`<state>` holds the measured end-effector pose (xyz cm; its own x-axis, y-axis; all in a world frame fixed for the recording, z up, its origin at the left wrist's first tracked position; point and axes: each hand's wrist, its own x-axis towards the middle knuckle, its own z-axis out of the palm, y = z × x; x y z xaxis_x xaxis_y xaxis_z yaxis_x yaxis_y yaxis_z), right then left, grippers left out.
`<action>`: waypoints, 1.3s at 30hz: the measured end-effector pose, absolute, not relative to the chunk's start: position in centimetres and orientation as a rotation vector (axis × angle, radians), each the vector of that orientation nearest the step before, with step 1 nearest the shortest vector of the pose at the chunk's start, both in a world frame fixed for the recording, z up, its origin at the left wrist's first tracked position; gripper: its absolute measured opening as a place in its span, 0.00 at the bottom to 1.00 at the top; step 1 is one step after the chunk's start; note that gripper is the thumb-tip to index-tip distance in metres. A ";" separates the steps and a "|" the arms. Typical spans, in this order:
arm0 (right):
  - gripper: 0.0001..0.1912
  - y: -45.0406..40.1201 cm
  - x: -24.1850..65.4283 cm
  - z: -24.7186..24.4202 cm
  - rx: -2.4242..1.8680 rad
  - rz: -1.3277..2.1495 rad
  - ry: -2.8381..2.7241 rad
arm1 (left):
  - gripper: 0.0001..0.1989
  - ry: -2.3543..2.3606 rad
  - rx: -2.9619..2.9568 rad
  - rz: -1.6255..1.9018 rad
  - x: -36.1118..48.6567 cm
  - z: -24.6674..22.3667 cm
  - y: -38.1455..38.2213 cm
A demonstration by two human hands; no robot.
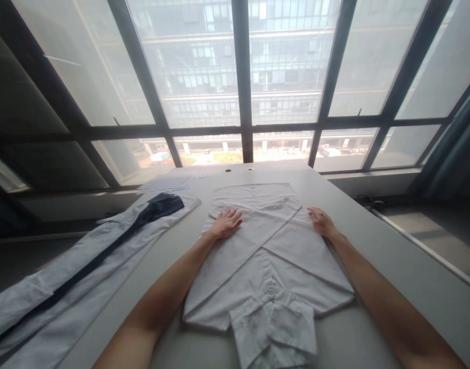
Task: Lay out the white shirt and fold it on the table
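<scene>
A white garment [253, 230] lies flat on the pale table [373, 256], its long parts crossed over one another in the middle and a collar-like piece toward me. My left hand [226, 223] rests palm down on its upper left part, fingers spread and pointing away from me. At the garment's right edge is my right hand [321, 221], fingers stretched out toward the left and touching or very near the cloth. Neither hand grips anything visible.
To the left, white clothing [115, 256] with a dark strip [165, 204] lies along the table. Thin white sheets [165, 183] are behind it. Large framed windows stand beyond the far edge; a dark curtain [453, 143] hangs at the right.
</scene>
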<state>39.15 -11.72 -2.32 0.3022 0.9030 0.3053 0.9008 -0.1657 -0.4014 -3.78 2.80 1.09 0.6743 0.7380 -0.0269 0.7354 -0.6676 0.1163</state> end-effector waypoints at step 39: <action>0.24 -12.2 38.7 -1.5 -2.093 -0.024 -1.611 | 0.31 1.202 2.790 0.281 -2.7 -0.9 2.8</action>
<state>38.72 -12.17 -1.54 0.3013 0.9030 0.3064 0.9118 -0.1788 -0.3696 -2.67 2.76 -0.90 0.6731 0.7275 0.1325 0.7110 -0.6860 0.1548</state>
